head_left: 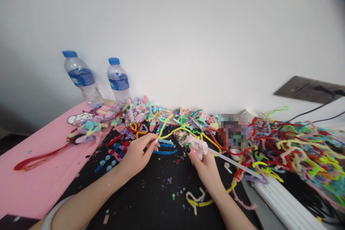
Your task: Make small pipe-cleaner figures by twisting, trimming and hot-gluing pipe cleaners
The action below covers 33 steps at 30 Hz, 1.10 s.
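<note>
My left hand (141,152) pinches a yellow pipe cleaner (165,129) between thumb and fingers, its end rising above the fingertips. My right hand (206,167) is wrapped round a pale pink hot glue gun (198,145) that has a small red light on it. From the back of the gun a long translucent glue stick (234,161) runs out to the right. The gun's nozzle points left toward the yellow pipe cleaner; whether they touch I cannot tell. Blue pipe cleaner pieces (166,152) lie on the black table just beyond my left fingertips.
Two water bottles (118,82) stand against the wall at the back left. A red strap (40,160) lies on pink sheets (16,187). Pipe cleaner flowers (140,111) pile along the back. At right are a tangle of pipe cleaners (299,147), a white power strip (285,201) and a wall socket (299,88).
</note>
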Motion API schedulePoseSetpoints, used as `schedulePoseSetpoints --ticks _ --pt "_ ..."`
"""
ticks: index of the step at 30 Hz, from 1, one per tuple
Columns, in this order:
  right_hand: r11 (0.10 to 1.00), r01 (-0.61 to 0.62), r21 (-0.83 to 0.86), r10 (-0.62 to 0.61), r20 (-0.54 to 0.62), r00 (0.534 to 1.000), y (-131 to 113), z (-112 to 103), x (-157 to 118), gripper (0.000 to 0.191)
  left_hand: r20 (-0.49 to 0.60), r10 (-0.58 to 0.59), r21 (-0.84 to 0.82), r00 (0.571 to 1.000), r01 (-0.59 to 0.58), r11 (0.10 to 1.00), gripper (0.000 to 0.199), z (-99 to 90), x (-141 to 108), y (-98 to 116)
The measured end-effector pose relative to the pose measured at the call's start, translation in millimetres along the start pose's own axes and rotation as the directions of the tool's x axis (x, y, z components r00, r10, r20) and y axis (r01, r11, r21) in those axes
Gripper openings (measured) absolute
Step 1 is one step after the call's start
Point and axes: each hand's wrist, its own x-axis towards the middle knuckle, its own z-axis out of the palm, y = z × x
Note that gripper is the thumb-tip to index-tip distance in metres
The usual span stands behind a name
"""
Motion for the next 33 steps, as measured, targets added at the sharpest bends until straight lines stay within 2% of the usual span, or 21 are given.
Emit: schedulePoseSetpoints --ticks 5,13,33 --pt "0.992 0.061 0.111 -0.067 0.048 0.997 1.7 0.9 -2.4 0.027 -0.004 -0.013 -0.002 1.000 0.013 1.000 0.016 -0.3 -0.3 0.4" --pt "0.985 0.101 0.143 -0.116 0.102 0.988 -3.3 0.8 -2.1 0.028 -0.005 -0.004 0.002 1.000 0.004 1.000 0.016 -0.4 0.6 1.1" --pt "0.997 0.029 0.078 -0.035 0.078 0.996 0.7 0.6 0.3 0.025 -0.029 -0.017 -0.023 0.999 0.017 1.000 0.016 0.3 0.6 0.1"
